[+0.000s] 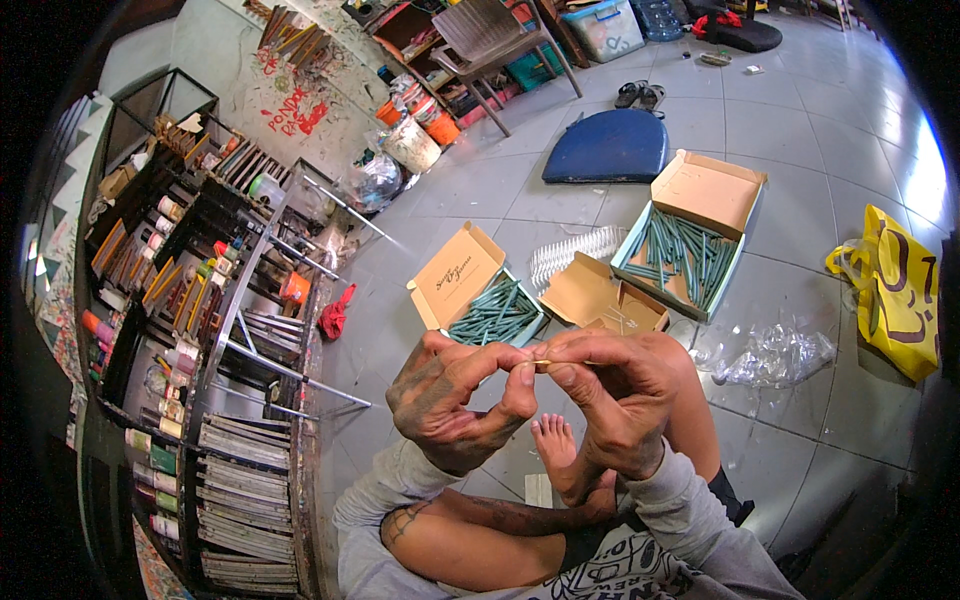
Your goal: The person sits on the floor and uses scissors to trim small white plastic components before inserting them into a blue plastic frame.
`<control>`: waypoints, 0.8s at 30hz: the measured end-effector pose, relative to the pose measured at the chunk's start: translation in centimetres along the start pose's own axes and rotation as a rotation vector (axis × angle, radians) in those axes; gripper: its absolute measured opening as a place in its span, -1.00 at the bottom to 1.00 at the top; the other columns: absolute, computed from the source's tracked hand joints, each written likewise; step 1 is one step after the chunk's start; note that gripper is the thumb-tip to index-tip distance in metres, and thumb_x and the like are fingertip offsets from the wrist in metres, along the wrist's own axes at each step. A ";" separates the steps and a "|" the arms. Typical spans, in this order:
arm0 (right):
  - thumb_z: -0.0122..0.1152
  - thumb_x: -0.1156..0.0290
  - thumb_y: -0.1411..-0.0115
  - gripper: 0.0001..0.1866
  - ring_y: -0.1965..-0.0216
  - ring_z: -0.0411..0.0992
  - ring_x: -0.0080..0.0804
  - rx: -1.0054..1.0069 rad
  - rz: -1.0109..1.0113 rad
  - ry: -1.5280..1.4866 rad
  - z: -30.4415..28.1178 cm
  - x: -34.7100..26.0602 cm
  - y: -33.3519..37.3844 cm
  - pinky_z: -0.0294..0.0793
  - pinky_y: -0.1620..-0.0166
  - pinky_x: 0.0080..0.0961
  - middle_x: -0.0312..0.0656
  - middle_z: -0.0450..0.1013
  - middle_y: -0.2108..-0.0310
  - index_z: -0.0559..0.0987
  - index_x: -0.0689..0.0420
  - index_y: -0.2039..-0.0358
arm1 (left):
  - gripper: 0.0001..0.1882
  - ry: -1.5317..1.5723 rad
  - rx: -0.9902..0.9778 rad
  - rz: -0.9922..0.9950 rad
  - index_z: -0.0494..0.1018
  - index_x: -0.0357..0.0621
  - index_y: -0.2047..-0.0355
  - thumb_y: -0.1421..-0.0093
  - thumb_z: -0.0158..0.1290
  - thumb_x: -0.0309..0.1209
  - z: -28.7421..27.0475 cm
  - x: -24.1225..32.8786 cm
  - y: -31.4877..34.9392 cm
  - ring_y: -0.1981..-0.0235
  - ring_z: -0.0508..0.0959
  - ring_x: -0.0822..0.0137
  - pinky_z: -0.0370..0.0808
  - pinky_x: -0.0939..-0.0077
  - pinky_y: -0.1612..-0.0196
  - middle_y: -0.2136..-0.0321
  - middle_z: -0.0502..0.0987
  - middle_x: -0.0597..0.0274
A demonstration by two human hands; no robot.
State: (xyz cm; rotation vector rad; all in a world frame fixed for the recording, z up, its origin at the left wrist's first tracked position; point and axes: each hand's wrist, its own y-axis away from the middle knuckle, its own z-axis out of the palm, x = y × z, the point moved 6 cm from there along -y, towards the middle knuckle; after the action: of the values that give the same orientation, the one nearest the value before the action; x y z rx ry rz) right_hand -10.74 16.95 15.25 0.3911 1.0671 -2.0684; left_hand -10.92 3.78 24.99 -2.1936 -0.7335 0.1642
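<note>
1. I hold a thin, yellowish slip [541,362] up in front of me, on my side of the lettered carton [455,275] and a little to its right.
2. Its long axis runs sideways, nearly level, from one hand to the other; my fingertips cover its ends, so I cannot tell which end is which.
3. My left hand [455,400] pinches one end between thumb and forefinger; my right hand [620,400] pinches the other likewise.
4. Green sticks [497,310] fill the lettered carton, whose near edge lies just beyond my knuckles.
5. Right of that carton, a small brown box [580,290] and a larger carton [705,190] bound the room ahead; crumpled clear plastic [775,355] lies farther right.
6. Left of it, grey tiled floor [375,285] stretches to a metal frame [245,350].
7. Beyond it, to the right, lies a blue cushion [610,148].
</note>
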 end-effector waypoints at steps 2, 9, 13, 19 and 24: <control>0.18 0.73 -0.16 -0.89 0.22 0.56 -0.22 -0.032 -0.022 0.021 -0.1 -0.2 -0.3 0.57 0.10 -0.36 0.04 0.56 0.31 0.57 0.34 0.28 | -0.75 0.059 0.014 -0.067 0.62 -0.07 0.33 0.08 0.31 -0.55 0.1 -0.2 0.2 0.52 0.43 0.48 0.39 0.60 0.43 0.45 0.63 0.40; 0.22 0.75 -0.12 -0.87 0.23 0.57 -0.23 -0.047 -0.025 0.059 -0.1 -0.5 -0.7 0.57 0.11 -0.38 0.04 0.57 0.31 0.58 0.34 0.29 | -0.67 0.138 0.073 -0.042 0.62 -0.07 0.23 0.07 0.30 -0.58 0.5 -0.6 0.3 0.60 0.31 0.58 0.27 0.70 0.56 0.44 0.64 0.48; 0.22 0.75 -0.12 -0.88 0.23 0.57 -0.25 -0.047 -0.024 0.071 -0.1 -0.5 -0.7 0.57 0.13 -0.40 0.03 0.57 0.31 0.58 0.35 0.30 | -0.68 0.135 0.063 0.005 0.62 -0.08 0.24 0.06 0.30 -0.57 0.5 -0.8 0.2 0.62 0.23 0.61 0.18 0.72 0.62 0.43 0.64 0.50; 0.22 0.75 -0.11 -0.87 0.23 0.56 -0.28 -0.067 -0.031 0.089 -0.1 -0.7 -0.8 0.56 0.14 -0.43 0.02 0.57 0.31 0.59 0.35 0.31 | -0.70 0.204 0.062 -0.104 0.63 -0.08 0.25 0.05 0.31 -0.55 0.5 -0.7 0.4 0.57 0.24 0.62 0.16 0.72 0.63 0.40 0.64 0.48; 0.22 0.76 -0.11 -0.87 0.22 0.56 -0.28 -0.067 -0.020 0.086 -0.1 -0.7 -0.8 0.55 0.12 -0.43 0.01 0.56 0.31 0.58 0.35 0.30 | -0.69 0.230 0.056 -0.063 0.63 -0.09 0.24 0.06 0.32 -0.55 0.6 -0.8 0.4 0.55 0.25 0.61 0.17 0.72 0.63 0.37 0.65 0.48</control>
State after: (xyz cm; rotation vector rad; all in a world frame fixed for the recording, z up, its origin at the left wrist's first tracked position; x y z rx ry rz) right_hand -10.85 17.62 16.04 0.4409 1.1919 -2.0431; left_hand -11.60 3.52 24.19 -2.0902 -0.6596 -0.0974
